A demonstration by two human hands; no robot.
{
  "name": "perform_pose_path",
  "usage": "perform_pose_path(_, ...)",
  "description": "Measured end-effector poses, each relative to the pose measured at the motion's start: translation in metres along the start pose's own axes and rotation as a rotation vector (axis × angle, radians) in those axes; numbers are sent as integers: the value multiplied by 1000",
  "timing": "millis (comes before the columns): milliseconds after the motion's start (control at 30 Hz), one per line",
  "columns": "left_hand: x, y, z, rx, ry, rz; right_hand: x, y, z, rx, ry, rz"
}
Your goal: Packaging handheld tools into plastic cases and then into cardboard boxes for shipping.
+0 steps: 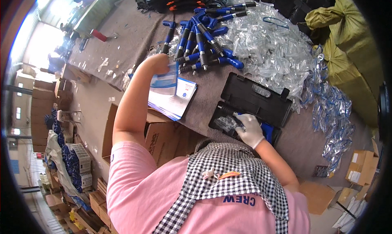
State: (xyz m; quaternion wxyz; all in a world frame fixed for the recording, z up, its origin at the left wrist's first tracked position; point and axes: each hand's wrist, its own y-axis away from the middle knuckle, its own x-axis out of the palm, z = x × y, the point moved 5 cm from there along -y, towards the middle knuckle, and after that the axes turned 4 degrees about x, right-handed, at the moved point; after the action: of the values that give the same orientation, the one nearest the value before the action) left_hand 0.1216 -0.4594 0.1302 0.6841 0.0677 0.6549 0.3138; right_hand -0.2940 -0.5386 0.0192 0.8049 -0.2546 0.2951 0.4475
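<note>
Hands: left lifts leaflet, right presses case.

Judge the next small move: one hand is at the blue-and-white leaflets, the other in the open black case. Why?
Probably carry the lifted blue-and-white paper leaflet across into the open black plastic case. The left hand grips one sheet raised off the leaflet stack, while the white-gloved right hand rests on the contents of the case, beside a clear plastic bag.
</note>
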Motion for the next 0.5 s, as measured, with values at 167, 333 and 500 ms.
perform_pose_path(167, -16, 30, -146, 75, 340, -194, 42, 6, 13, 263, -555, 331)
perform_pose_path(333, 74, 26, -311, 229, 651, -342, 28, 0, -4, 410, -1447, 60)
perform_pose_path(500, 109, -18, -370, 248, 929, -287, 10, 45, -83, 783, -1295, -48)
